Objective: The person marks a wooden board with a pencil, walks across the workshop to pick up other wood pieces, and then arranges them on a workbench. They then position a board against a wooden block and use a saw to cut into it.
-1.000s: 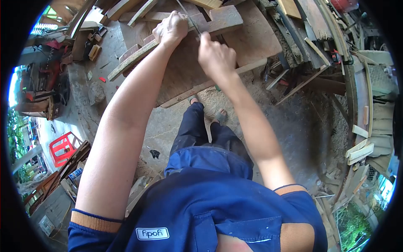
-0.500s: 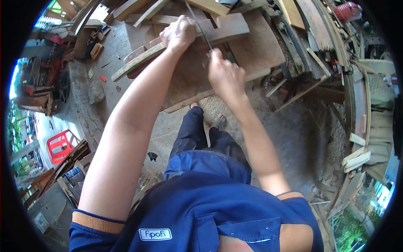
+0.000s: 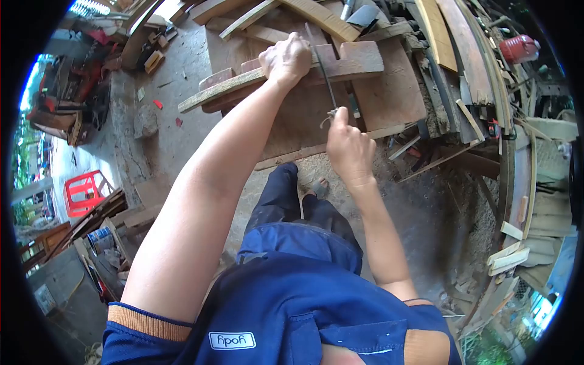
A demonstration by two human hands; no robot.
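My right hand (image 3: pixel 351 149) is closed around the near end of a saw, the thumb lying along the top. The saw's thin dark blade (image 3: pixel 325 79) appears nearly edge-on and crosses a thick wooden piece (image 3: pixel 362 64). Frayed cord hangs at the grip end, and the handle itself is hidden by my fingers. My left hand (image 3: pixel 286 59) is clenched on the wood just left of the blade, pressing on it. A long narrow board (image 3: pixel 222 90) runs leftward from under that hand. Below lies a wide wooden work surface (image 3: pixel 389 91).
More boards (image 3: pixel 322 18) lie beyond the work surface. Stacked planks (image 3: pixel 468 48) line the right, near a red container (image 3: pixel 519 48). A red plastic chair (image 3: pixel 85 193) stands at left, with a can (image 3: pixel 101 239) among scrap wood. My foot (image 3: pixel 320 185) is on the dusty floor.
My right hand has drawn the saw back toward my body, and more of the blade shows. My left hand stays on the wood. The view has shifted slightly.
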